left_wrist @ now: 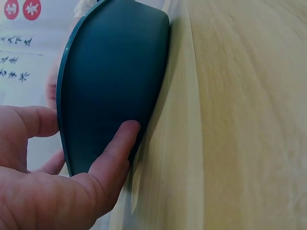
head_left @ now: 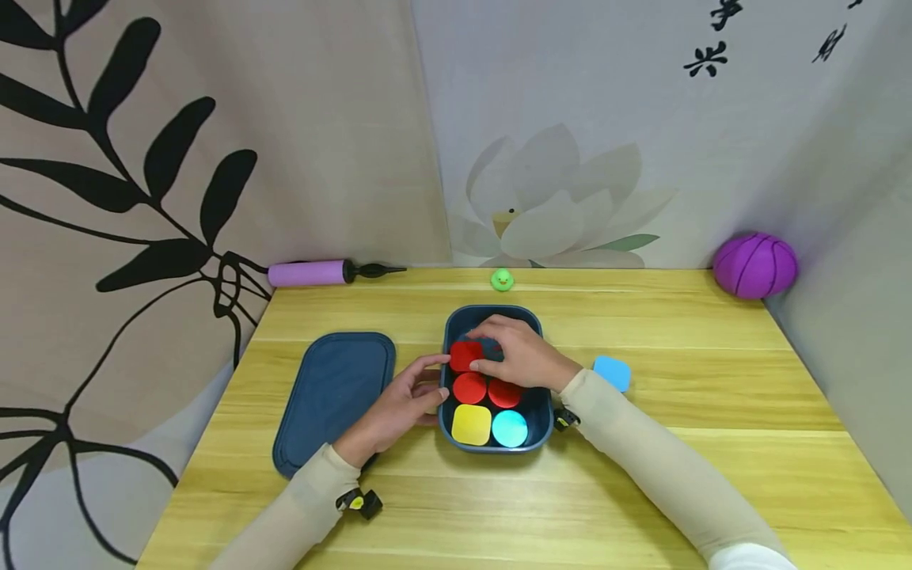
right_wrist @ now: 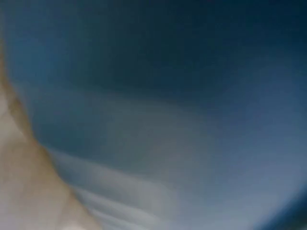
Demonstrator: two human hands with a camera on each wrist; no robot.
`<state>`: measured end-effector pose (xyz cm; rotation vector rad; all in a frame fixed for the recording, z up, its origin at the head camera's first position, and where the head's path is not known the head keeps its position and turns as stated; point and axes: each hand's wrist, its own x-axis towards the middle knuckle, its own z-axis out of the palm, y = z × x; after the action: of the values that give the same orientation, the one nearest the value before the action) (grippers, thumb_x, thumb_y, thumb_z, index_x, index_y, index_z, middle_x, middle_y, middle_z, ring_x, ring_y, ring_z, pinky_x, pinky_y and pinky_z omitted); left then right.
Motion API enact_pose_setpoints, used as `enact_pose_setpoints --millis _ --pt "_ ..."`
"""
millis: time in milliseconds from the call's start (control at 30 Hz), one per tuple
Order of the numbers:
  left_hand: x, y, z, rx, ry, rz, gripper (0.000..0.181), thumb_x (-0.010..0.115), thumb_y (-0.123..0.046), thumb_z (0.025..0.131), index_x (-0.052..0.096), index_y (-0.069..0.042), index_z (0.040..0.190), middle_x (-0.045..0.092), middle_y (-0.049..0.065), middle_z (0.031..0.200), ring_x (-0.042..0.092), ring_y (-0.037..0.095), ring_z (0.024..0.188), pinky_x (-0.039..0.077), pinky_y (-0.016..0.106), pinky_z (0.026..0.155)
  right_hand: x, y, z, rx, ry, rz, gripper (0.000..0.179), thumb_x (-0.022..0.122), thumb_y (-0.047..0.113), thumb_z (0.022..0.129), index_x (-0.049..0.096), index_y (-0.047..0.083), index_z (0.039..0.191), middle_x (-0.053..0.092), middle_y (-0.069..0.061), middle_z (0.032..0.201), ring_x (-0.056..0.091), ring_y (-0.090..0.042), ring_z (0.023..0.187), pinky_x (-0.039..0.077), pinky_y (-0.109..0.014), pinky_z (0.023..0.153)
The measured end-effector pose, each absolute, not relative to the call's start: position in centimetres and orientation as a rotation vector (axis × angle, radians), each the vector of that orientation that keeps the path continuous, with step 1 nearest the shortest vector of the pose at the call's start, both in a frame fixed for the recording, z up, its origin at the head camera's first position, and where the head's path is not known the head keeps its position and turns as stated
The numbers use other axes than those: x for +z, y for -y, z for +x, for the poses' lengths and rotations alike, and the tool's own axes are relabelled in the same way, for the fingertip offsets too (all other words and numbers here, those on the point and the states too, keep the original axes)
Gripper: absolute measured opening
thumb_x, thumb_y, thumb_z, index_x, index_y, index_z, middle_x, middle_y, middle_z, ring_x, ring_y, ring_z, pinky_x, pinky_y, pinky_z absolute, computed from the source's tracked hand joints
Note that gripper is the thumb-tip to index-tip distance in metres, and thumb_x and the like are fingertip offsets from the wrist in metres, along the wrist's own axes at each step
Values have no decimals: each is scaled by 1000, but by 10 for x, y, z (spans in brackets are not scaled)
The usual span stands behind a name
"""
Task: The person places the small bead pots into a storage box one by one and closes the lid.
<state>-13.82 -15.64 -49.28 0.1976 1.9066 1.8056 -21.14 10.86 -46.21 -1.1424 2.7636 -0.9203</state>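
A dark blue box [head_left: 547, 431] holds several flat pieces: a red square piece [head_left: 463, 355], red round pieces [head_left: 469, 389], a yellow square piece [head_left: 471, 425] and a light blue round piece [head_left: 510, 428]. My right hand [head_left: 523, 354] reaches in over the far part of the box. Its thumb and index finger pinch the red square piece near the left wall. Against the box's left outer side [left_wrist: 110, 76] rests my left hand [head_left: 399, 408], thumb and fingers spread along the wall. The right wrist view shows only blurred blue box wall [right_wrist: 144, 57].
Left of the box lies a dark blue lid [head_left: 335, 396]. A light blue square piece [head_left: 613, 373] lies right of it, beside the right sleeve. Along the back are a purple pump [head_left: 309, 273], a small green toy [head_left: 502, 279] and a purple ball [head_left: 755, 265].
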Motion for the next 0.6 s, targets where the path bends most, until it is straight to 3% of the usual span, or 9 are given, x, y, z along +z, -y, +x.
enact_pose_setpoints --millis 200,400,600 --pt "-494 157 -138 1808 -1915 194 60 65 -20 106 41 -26 160 46 21 157 63 29 127 63 48 93 -448 -129 -201 -1036 -2736 -1058 48 81 33 96 70 7 135 68 -8 134 67 -33 119 60 -49 96" --pt "-495 157 -138 1804 -1927 188 60 65 -21 106 41 -27 160 45 20 157 62 29 127 63 46 93 -439 -160 -193 -1117 -2800 -964 45 81 33 95 70 13 134 70 -7 131 68 -26 108 61 -51 91" --pt "-495 157 -138 1801 -1925 184 60 65 -19 106 41 -28 160 45 19 158 62 30 128 63 46 93 -438 -194 -184 -1121 -2855 -913 44 81 32 95 71 13 133 73 -7 130 69 -29 116 60 -53 95"
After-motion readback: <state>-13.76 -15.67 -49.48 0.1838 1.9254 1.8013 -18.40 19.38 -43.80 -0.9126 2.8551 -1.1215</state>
